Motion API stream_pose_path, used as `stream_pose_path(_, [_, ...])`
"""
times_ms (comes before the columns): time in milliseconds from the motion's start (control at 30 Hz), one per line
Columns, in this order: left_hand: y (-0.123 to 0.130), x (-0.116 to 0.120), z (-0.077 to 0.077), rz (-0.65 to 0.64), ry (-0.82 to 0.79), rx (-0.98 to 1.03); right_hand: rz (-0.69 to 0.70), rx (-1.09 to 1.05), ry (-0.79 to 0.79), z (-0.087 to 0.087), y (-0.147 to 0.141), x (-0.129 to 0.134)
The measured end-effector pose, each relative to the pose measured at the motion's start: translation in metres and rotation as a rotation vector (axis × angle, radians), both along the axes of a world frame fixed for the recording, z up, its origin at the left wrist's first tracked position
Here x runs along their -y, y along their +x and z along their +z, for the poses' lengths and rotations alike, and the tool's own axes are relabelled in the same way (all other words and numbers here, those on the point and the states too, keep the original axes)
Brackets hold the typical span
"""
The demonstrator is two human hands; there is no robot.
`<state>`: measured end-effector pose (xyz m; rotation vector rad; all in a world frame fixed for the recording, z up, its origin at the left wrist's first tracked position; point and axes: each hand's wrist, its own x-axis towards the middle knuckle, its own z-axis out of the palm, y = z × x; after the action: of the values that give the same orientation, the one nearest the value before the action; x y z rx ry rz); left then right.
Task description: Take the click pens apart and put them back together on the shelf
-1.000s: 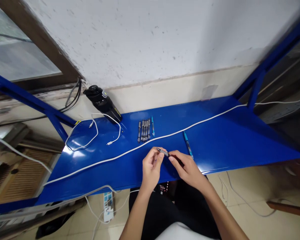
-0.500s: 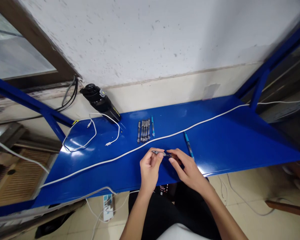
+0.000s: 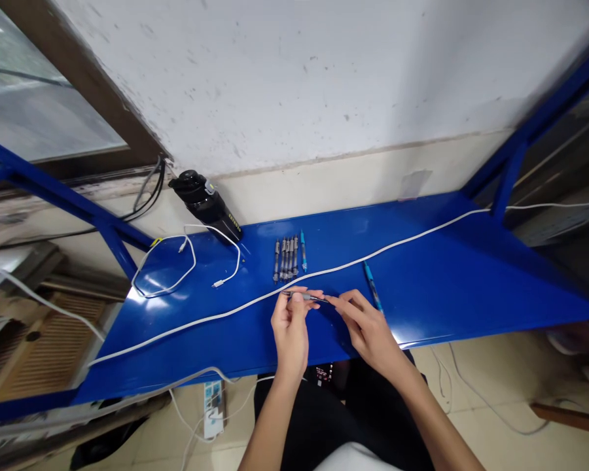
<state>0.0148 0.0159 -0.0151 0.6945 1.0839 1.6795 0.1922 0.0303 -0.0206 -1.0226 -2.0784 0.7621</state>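
My left hand (image 3: 290, 327) is closed around a pen with a grey grip (image 3: 302, 297), held level above the front part of the blue table (image 3: 451, 281). My right hand (image 3: 370, 327) has its fingers bent together, and its fingertips pinch the thin dark right end of that pen. Whether this end is a tip or a refill is too small to tell. Just behind my right hand lies a blue pen (image 3: 372, 286). Farther back, several grey-and-black pens (image 3: 285, 259) lie side by side, with another blue pen (image 3: 303, 252) at their right.
A long white cable (image 3: 387, 248) crosses the table between my hands and the row of pens. At the back left stand a black bottle (image 3: 209, 208) and a looped white charging cable (image 3: 195, 261). Blue frame bars (image 3: 508, 173) rise at both sides before the wall.
My right fingertips have shifted slightly left onto the pen's end, and a thin dark length now shows there. The dark part seen earlier under the right fingers is hidden. The view has shifted slightly.
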Motion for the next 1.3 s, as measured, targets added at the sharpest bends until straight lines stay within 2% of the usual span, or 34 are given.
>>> stream_pose_path(233, [-0.003, 0.001, -0.002, 0.056, 0.053, 0.096, 0.016, 0.098, 0.06, -0.002, 0.002, 0.0])
stream_pose_path(467, [-0.004, 0.001, -0.003, 0.063, 0.072, 0.116, 0.026, 0.08, 0.053, 0.0, -0.001, 0.001])
stream_pose_path(667, [-0.005, 0.002, -0.004, 0.093, 0.076, 0.128, -0.099, -0.068, 0.0, 0.001, -0.005, -0.001])
stream_pose_path(833, [-0.005, 0.002, -0.004, 0.104, 0.076, 0.135, -0.114, -0.098, 0.063, -0.003, -0.003, -0.002])
stream_pose_path(1000, [-0.005, 0.001, -0.004, 0.108, 0.072, 0.136, -0.204, -0.075, 0.152, -0.01, -0.001, -0.003])
stream_pose_path(1133, [-0.004, 0.003, -0.004, 0.082, 0.058, 0.104, -0.191, -0.1, 0.133, -0.01, -0.001, -0.003])
stream_pose_path(1300, [-0.002, 0.006, -0.001, -0.008, 0.009, -0.061, -0.158, -0.126, 0.084, -0.003, -0.003, -0.001])
